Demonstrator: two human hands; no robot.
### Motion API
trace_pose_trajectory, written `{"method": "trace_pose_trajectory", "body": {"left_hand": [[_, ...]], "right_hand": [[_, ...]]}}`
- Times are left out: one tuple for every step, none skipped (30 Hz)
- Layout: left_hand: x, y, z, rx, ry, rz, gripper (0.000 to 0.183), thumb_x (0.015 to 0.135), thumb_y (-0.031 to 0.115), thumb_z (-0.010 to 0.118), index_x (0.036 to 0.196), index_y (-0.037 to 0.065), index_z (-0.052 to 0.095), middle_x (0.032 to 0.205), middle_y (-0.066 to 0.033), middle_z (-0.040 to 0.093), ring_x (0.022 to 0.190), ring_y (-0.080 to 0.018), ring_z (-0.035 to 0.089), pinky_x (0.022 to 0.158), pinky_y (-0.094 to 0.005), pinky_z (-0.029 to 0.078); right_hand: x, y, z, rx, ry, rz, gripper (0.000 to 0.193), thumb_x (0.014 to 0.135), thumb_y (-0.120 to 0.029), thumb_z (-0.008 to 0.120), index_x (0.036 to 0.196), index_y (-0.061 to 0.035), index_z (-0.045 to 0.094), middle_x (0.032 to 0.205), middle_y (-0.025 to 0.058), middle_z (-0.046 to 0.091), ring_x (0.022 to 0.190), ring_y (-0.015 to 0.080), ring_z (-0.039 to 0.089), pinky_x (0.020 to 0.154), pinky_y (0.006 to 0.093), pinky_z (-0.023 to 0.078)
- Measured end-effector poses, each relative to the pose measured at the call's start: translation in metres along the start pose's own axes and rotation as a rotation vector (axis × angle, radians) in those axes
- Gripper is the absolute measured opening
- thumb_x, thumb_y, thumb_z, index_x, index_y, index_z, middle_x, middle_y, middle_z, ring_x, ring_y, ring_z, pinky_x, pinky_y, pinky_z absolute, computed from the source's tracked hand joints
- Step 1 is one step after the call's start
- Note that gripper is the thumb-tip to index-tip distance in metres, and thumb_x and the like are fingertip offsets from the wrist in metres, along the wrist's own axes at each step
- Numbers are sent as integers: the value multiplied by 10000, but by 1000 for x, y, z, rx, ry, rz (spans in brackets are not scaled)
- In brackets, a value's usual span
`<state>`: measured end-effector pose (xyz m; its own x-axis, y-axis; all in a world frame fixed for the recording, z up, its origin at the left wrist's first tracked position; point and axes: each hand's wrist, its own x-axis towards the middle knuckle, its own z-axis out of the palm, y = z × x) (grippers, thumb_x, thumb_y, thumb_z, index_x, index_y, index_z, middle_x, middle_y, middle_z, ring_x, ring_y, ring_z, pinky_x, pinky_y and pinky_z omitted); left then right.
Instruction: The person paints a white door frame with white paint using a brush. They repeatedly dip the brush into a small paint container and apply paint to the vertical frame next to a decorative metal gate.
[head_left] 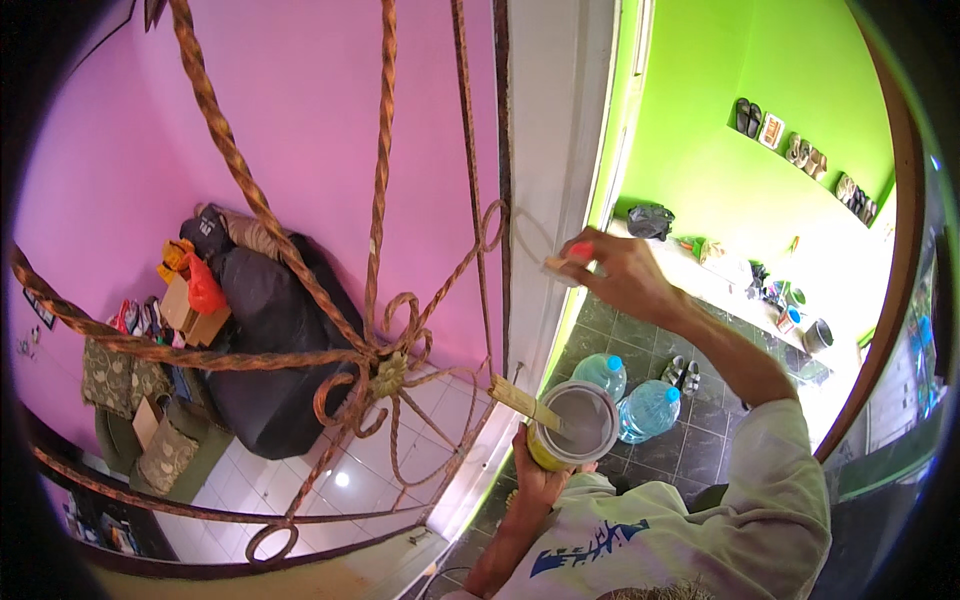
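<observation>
My left hand (538,468) is wrapped round a yellow can (545,450) and holds it tilted towards me. Inside is a whitish, paint-like substance (582,420). A flat wooden stick (522,402) leans out over the can's rim on the window-frame side. Up and to the right, my right hand (622,272) is closed on a small red and tan tool (580,252); its exact kind cannot be made out. The tool is at the white frame (552,180), and whether it touches the surface is unclear.
Twisted rusty metal grillwork (385,365) spreads across the left, close by. Below are two large water bottles (648,408) and sandals (682,374) on dark tiles. Shoes stand on a shelf (800,160) in the green wall. Beyond the grille lie a black-covered heap (270,350) and cushions (172,452).
</observation>
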<state>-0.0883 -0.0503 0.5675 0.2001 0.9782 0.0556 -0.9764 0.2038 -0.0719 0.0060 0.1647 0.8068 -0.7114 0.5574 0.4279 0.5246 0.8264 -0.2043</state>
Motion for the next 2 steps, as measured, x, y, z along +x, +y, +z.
{"method": "trace_pose_trajectory", "body": {"left_hand": [[-3, 1, -2, 38, 5, 8, 664, 982, 615, 467, 1453, 147, 475, 1426, -135, 541, 1308, -323, 543, 1042, -580, 482], [-8, -3, -4, 26, 16, 19, 664, 982, 615, 467, 1453, 147, 475, 1426, -135, 541, 1308, -323, 543, 1042, -580, 482]], "right_hand": [[-8, 4, 1, 162, 68, 84, 229, 966, -256, 675, 1134, -104, 705, 1068, 115, 715, 822, 218, 740, 719, 345, 584], [-14, 8, 1, 321, 135, 172, 295, 951, -276, 708, 1204, -124, 723, 1081, 131, 721, 862, 213, 745, 756, 334, 592]]}}
